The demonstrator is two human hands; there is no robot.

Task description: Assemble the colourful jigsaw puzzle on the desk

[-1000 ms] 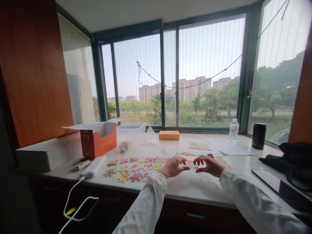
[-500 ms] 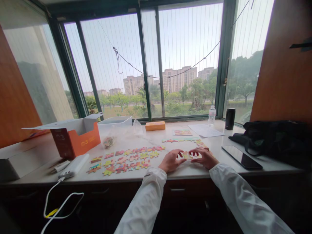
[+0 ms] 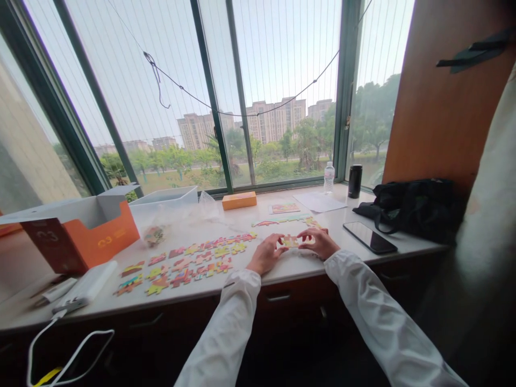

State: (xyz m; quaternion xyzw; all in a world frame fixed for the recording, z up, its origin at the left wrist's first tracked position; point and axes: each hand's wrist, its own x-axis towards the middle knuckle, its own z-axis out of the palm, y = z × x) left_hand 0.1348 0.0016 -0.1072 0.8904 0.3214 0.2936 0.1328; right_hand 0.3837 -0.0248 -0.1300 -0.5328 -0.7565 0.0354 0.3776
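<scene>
Between my two hands is a pale yellow-green and pinkish jigsaw puzzle piece [image 3: 290,242], perhaps more than one joined. My left hand [image 3: 266,254] grips its left side with thumb and fingers. From the opposite side my right hand [image 3: 321,244] pinches its right edge, fingers curled over it. Just beyond the hands lies a joined strip of puzzle border [image 3: 278,221], bending toward me at its right end, partly behind my right hand. Rows of loose puzzle pieces [image 3: 181,264] are spread to the left. Behind the strip is a small picture card [image 3: 284,208].
On the left stand an orange box [image 3: 105,239], a white power bank [image 3: 86,287] with a cable, and a plastic bag of pieces [image 3: 155,235]. Farther back are a clear tub [image 3: 165,195] and a small orange box [image 3: 239,200]. A phone [image 3: 370,237], bottle [image 3: 329,178], black can [image 3: 355,181] and black bag [image 3: 415,209] lie right.
The head view has turned right and down, so everything sits farther left and the room's right side shows more. Both hands stay around the puzzle piece, with little visible shift against the table.
</scene>
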